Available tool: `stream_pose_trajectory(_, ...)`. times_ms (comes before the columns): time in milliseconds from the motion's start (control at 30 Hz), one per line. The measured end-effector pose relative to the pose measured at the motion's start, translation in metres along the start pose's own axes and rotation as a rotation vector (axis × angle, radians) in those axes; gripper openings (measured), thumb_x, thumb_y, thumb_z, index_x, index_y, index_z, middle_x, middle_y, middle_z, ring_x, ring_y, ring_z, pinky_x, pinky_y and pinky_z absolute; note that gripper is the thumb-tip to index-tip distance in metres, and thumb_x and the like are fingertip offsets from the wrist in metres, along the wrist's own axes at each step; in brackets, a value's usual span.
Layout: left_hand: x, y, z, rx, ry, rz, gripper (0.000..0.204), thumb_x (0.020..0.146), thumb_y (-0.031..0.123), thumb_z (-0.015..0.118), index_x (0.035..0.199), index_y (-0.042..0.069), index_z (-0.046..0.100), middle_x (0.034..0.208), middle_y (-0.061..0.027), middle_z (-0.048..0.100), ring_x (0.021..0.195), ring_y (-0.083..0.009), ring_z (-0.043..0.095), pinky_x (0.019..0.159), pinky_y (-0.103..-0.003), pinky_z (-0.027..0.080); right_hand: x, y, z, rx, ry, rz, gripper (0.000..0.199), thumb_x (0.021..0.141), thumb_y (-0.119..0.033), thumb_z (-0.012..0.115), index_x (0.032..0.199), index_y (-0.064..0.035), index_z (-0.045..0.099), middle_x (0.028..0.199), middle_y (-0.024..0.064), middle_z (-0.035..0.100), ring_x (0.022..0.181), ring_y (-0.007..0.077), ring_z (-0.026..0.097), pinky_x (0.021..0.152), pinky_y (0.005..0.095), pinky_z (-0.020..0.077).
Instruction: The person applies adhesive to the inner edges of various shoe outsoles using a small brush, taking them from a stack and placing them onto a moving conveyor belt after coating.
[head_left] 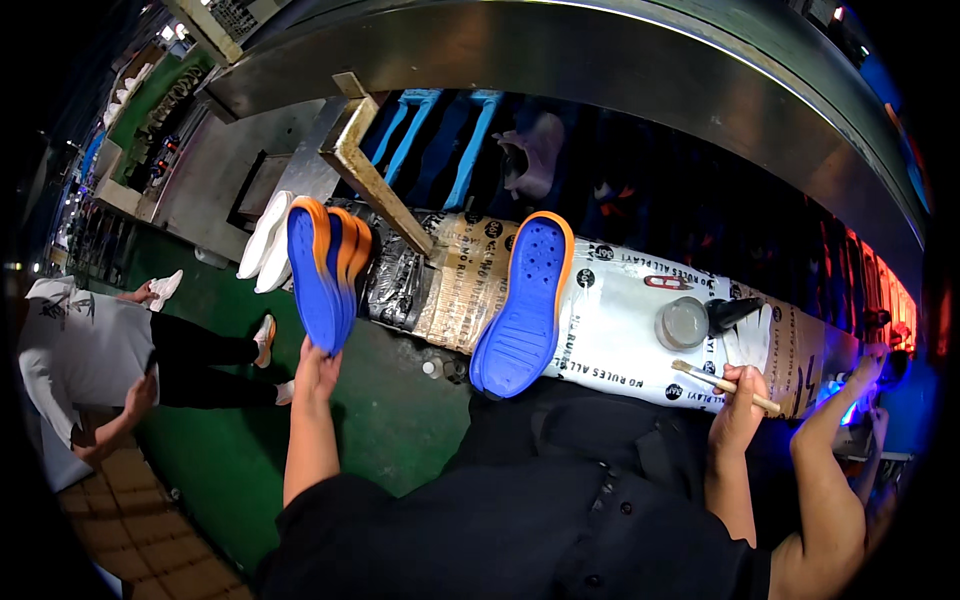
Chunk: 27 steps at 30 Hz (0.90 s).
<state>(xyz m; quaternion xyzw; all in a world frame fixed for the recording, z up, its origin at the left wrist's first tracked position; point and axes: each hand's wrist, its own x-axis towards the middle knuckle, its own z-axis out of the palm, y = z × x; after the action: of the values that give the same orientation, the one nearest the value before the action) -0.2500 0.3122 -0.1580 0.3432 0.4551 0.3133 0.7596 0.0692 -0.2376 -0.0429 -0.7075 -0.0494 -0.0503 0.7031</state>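
Note:
Off to the left, my left hand grips the lower end of blue shoe soles with orange rims, several standing close together; which of them it bears is partly hidden. A single blue sole with an orange edge lies in front of me, its holed part pointing away. My right hand is closed around the wooden handle of a brush, bristles toward the left, above the white printed covering of the bench. Beyond the brush stands a round jar of cloudy contents, beside a black bottle.
Red-handled snips lie behind the jar. White soles rest left of the blue ones. A metal bracket rises at the bench's far edge, before a rack carrying shoes. A co-worker's arm is close on my right; another person stands left.

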Motion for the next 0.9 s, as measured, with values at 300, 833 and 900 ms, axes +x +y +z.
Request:
stream_pose_trajectory(300, -0.140, -0.057, 0.026, 0.063, -0.270, -0.272, 0.077, 0.070, -0.008, 0.047, 0.143, 0.013, 0.032, 0.132, -0.0058, 0.048, 0.115, -0.0213, 0.055, 0.093, -0.036, 0.050, 0.005, -0.003, 0.004, 0.013, -0.113, 0.016, 0.027, 0.098, -0.022, 0.047, 0.081, -0.0026, 0.055, 0.078, 0.0071, 0.056, 0.063, 0.0128, 0.050, 0.089, 0.0333, 0.0408)
stream_pose_trajectory(833, -0.113, -0.064, 0.161, 0.995, -0.127, 0.617, 0.044, 0.092, 0.015, 0.056, 0.132, 0.003, 0.045, 0.096, -0.0035, 0.054, 0.079, -0.0108, 0.051, 0.066, -0.026, 0.045, 0.019, 0.006, -0.029, -0.096, -0.068, 0.001, 0.035, 0.098, -0.027, 0.049, 0.084, 0.0019, 0.063, 0.076, 0.0076, 0.063, 0.073, 0.0135, 0.059, 0.071, 0.0266, 0.0467)
stream_pose_trajectory(900, -0.128, -0.064, 0.187, 1.249, -0.360, 0.707, 0.039, 0.089, 0.012, 0.059, 0.126, 0.000, 0.052, 0.090, -0.0063, 0.059, 0.078, -0.0112, 0.053, 0.067, -0.026, 0.046, 0.026, 0.012, -0.024, -0.108, -0.121, -0.017, 0.033, 0.097, -0.026, 0.052, 0.085, 0.0020, 0.064, 0.077, 0.0087, 0.065, 0.073, 0.0142, 0.061, 0.070, 0.0272, 0.0480)
